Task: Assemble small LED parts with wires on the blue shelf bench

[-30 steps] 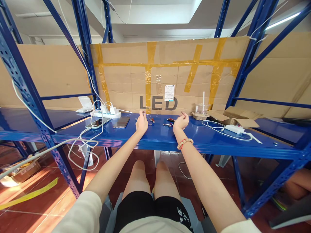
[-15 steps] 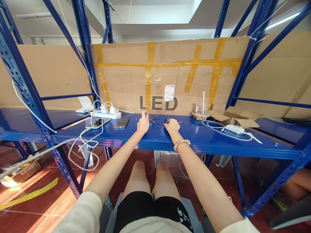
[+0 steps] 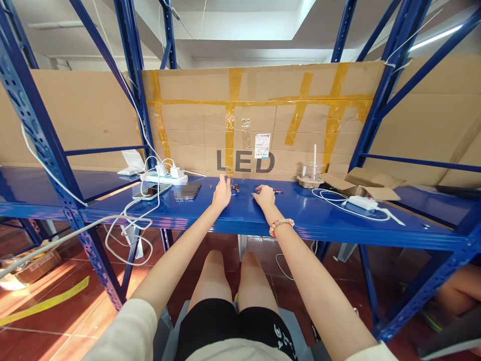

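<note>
My left hand (image 3: 222, 193) is raised just above the blue shelf top, thumb and fingers pinched together. Whatever is in that pinch is too small to make out. Beside it, on the right, lie small metallic and reddish-brown parts (image 3: 235, 188); a few tiny bits (image 3: 211, 186) are on its left. My right hand (image 3: 265, 196) rests low on the shelf with its fingers curled closed, and what they grip is hidden. A thin red-and-purple pen-like stick (image 3: 278, 191) shows just past its right side; I cannot tell if the hand touches it. A beaded bracelet (image 3: 281, 225) circles my right wrist.
On the left of the blue shelf (image 3: 240, 220) are a power strip (image 3: 164, 178), a phone (image 3: 151, 191), a dark flat object (image 3: 188, 191) and looped white cables. To the right stand a clear cup (image 3: 311, 170), a white adapter (image 3: 363, 202) and torn cardboard (image 3: 376, 183). A cardboard panel (image 3: 210, 125) closes the back.
The fingers of my right hand have shifted slightly at the same spot. My left hand keeps its pinch in place. The view has tipped a little.
</note>
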Demonstrator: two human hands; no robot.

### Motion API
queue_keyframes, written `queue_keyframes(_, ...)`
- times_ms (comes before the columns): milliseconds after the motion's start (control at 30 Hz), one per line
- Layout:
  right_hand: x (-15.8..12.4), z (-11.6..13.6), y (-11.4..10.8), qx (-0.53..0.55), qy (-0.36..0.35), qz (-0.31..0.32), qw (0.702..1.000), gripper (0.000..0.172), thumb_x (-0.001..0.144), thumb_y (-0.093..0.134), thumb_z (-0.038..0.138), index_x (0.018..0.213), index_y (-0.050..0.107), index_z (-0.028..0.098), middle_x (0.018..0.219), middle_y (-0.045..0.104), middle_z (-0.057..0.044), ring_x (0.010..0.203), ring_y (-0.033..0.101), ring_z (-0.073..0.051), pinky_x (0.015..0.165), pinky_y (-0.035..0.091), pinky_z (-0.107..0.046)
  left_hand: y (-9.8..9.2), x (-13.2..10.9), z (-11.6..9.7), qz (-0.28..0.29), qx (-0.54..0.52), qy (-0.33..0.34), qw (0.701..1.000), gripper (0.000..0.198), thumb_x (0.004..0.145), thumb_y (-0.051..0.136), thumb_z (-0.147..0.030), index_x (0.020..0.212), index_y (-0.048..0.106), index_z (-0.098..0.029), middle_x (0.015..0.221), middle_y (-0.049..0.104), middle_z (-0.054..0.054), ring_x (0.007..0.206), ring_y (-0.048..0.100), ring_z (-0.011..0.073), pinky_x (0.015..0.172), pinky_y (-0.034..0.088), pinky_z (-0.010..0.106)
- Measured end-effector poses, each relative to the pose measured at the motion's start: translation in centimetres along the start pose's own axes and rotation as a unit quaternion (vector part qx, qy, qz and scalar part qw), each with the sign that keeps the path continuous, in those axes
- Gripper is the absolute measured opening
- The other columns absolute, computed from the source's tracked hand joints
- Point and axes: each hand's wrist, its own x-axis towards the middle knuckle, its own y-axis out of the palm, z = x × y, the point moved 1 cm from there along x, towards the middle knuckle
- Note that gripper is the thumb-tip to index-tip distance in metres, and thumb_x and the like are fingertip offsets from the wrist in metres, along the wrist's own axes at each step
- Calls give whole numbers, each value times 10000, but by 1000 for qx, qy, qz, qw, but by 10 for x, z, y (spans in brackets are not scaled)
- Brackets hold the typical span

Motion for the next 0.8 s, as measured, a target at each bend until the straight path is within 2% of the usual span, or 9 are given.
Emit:
queue_keyframes(200, -1, 2, 2, 33, -58, 18, 998, 229, 666, 617, 122, 878, 647, 204, 845, 680, -8, 840, 626, -150, 776, 480, -264, 3, 3, 5, -9, -3, 9, 1000, 294, 885, 248, -342, 1075, 411, -188, 806, 572, 64, 803, 551, 179, 774, 414, 347)
queue_keyframes(433, 2, 3, 10, 108, -166, 85, 977, 231, 665, 667, 216, 891, 642, 176, 797, 682, -18, 742, 637, -119, 709, 494, -227, 8, 8, 12, 4, 3, 30, 1000, 283, 877, 297, -244, 1113, 424, -155, 768, 568, 55, 824, 535, 164, 805, 413, 319)
queue_keyframes(800, -4, 5, 4, 49, -175, 110, 977, 176, 736, 606, 288, 881, 679, 221, 874, 689, -7, 868, 622, -144, 760, 483, -254, 9, 7, 10, 84, 69, 86, 990, 216, 836, 407, -226, 992, 552, -192, 949, 627, 54, 921, 527, 186, 838, 415, 319)
